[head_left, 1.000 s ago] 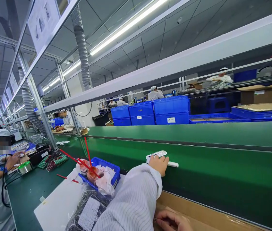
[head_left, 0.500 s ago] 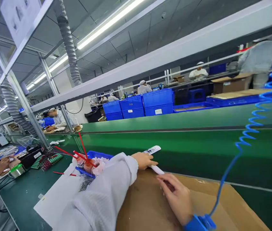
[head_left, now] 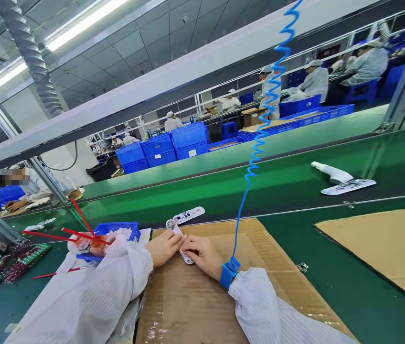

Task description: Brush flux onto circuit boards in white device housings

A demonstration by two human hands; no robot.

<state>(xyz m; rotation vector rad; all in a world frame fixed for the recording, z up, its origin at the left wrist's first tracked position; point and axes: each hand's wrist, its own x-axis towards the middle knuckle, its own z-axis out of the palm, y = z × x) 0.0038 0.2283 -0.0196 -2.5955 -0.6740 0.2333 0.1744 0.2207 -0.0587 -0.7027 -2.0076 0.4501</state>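
Observation:
My left hand (head_left: 164, 247) grips a slim white plastic housing (head_left: 187, 258) from the left, just above the cardboard. Small parts and wires show at its upper end, though my fingers hide its middle. My right hand (head_left: 204, 256), with a blue wrist strap (head_left: 229, 273), pinches the same housing from the right. Whether a small part is between those fingertips cannot be made out. Touching or close to the housing's upper end is a long white panel (head_left: 190, 216) with dark marks, lying at the belt's near edge.
Brown cardboard (head_left: 188, 301) lies under my hands. At left stand a blue tray (head_left: 133, 231), jars with red sticks and green circuit boards (head_left: 30, 255). A white handle-shaped unit (head_left: 333, 173) lies on the green belt (head_left: 281, 184). A coiled blue cord (head_left: 242, 203) rises from my wrist.
The view has swung right. The housing has turned over to show its inside, and both hands have come together on it. My right hand has moved from its end onto its side.

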